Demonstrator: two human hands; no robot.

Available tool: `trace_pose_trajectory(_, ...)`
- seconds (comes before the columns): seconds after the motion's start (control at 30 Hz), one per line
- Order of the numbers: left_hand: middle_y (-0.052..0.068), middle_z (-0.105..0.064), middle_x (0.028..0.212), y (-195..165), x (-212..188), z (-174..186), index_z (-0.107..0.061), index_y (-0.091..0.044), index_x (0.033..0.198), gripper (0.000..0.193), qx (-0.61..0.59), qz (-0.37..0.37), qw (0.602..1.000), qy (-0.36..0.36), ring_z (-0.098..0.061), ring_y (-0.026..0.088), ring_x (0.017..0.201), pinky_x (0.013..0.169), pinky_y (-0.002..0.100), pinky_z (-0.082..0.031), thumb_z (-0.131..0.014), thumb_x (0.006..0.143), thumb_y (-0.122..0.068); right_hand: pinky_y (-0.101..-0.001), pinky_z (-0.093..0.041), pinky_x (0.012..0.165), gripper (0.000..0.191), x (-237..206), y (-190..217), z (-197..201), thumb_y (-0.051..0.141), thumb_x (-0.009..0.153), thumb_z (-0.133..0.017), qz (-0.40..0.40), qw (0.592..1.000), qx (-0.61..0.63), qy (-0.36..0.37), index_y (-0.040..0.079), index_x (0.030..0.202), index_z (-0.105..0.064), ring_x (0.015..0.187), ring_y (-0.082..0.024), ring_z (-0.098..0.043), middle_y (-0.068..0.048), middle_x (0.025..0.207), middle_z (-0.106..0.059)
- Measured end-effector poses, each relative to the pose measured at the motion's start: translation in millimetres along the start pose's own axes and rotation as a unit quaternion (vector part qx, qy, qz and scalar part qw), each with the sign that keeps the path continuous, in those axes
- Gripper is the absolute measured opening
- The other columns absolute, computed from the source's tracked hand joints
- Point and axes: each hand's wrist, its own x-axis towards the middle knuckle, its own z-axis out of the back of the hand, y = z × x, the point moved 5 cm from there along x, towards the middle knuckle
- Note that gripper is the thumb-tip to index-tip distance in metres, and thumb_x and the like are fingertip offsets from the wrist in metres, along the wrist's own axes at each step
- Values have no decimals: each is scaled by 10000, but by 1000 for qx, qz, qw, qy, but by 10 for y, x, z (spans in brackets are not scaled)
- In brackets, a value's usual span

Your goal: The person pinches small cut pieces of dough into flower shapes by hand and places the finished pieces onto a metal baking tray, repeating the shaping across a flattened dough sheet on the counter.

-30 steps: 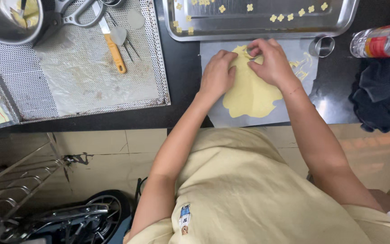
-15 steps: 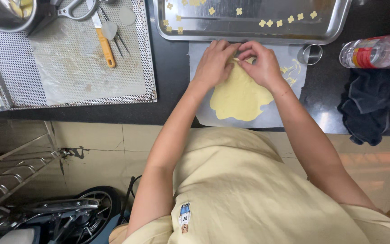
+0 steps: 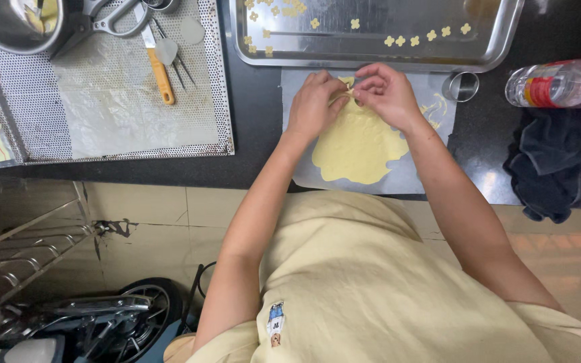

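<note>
Left hand and right hand meet at the far edge of the dough, fingertips pinched on a small piece (shape unclear). Dough lies on paper, below the tray.

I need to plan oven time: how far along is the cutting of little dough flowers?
Done: about two dozen small flower shapes lie on the steel tray, which has much bare room. In hand: the left hand and right hand pinch a small piece at the top edge of the dough sheet. Left: most of that sheet on the paper looks uncut; a round cutter stands beside it.
</note>
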Motion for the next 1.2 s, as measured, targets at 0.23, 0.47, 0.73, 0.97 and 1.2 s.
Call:
trace_pose_trajectory(0.23,77,-661,914,9,5,-52,-736,-76,926,179,-66,24,998,-1,-672,286,903,783,409,-528,-793,831,-217,-201,-530,754,282,41,-51,24,-34,941,-713,27,998,50,-3,-3,1201,-609,869,-67,-672,-30,959,-702)
trace_pose_trajectory(0.47,60,-678,879,-3,4,-81,-770,-104,891,152,-75,56,996,-10,-688,262,802,719,395,-532,-780,841,-248,-195,-529,771,266,77,-134,62,-40,944,-712,32,998,32,-33,-1,1187,-610,887,-65,-677,-37,965,-712)
trace_pose_trajectory(0.73,48,-670,851,91,-144,-171,-766,-62,895,148,-158,71,984,-52,-627,173,686,647,310,-505,-790,856,-202,-208,-552,791,203,31,-34,89,-25,946,-728,55,993,-30,-99,-9,1133,-650,891,-69,-673,-42,971,-703)
trace_pose_trajectory(0.97,18,-641,844,351,-205,-340,-762,-34,922,175,-276,105,953,-74,-559,82,687,638,253,-477,-796,885,-201,-258,-534,823,97,-186,328,-45,33,961,-688,145,976,-162,-11,28,1052,-721,947,-141,-661,-41,1089,-683)
trace_pose_trajectory(1.2,31,-668,867,401,-76,-330,-751,-29,963,183,-235,72,969,-5,-548,91,652,610,262,-469,-763,904,-202,-294,-522,816,127,-232,402,-131,134,960,-729,114,969,-220,6,19,1010,-707,895,-154,-668,-62,971,-719)
